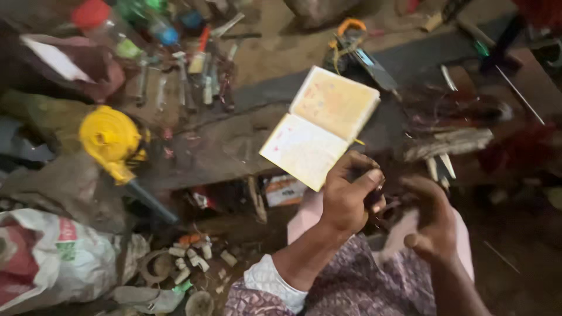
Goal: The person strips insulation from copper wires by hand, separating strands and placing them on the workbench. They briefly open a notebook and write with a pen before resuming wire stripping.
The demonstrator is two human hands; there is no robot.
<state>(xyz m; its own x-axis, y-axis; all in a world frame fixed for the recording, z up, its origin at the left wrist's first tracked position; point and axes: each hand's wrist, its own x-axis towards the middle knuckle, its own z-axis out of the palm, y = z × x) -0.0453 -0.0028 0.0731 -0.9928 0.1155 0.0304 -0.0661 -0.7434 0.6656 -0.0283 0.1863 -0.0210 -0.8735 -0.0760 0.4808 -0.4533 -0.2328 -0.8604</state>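
Observation:
My left hand (350, 196) is closed around a small dark object, thumb on top, just below an open notebook (321, 126) with yellowed pages that lies on a worn dark workbench (222, 146). My right hand (430, 219) hovers beside it at the right, fingers curled and blurred, near the same dark object. Whether the right hand grips anything is unclear. Both forearms come up from the bottom, the left in a patterned sleeve with a white cuff.
A yellow blower (114, 143) sits at the bench's left. Several hand tools (196, 70) lie at the back, plastic bottles (126, 29) beyond. A white sack (55, 254) and small white cylinders (190, 254) lie on the floor. A wood piece (448, 143) rests at right.

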